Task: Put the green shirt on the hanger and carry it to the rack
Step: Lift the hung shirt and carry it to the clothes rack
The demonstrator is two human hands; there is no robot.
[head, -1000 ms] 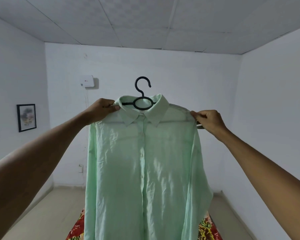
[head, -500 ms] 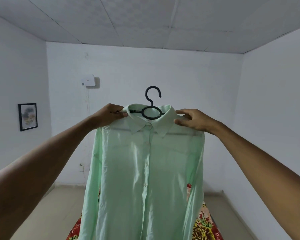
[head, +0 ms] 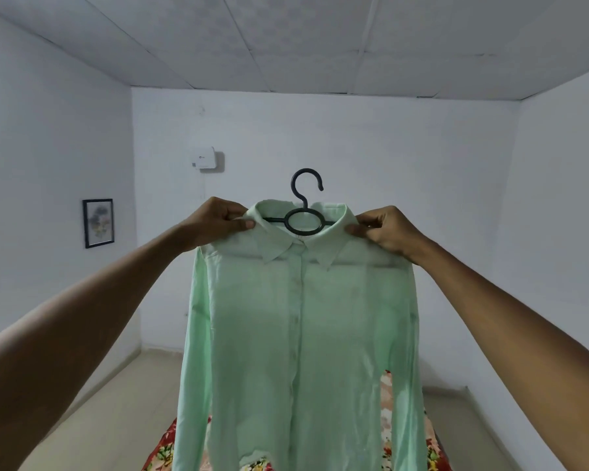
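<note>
A pale green button-up shirt hangs in front of me at arm's length, draped over a black plastic hanger whose hook and oval ring stick up through the collar. My left hand pinches the shirt at the left side of the collar. My right hand pinches the shirt at the right side of the collar. The hanger's arms are hidden under the fabric. No rack is in view.
A red floral cloth lies below, behind the shirt's hem. White walls enclose the room on three sides. A framed picture hangs on the left wall and a small white box on the far wall. Beige floor shows at both sides.
My right hand has moved inward from the shirt's right shoulder to the collar. The shirt and hanger have shifted right and slightly lower in view.
</note>
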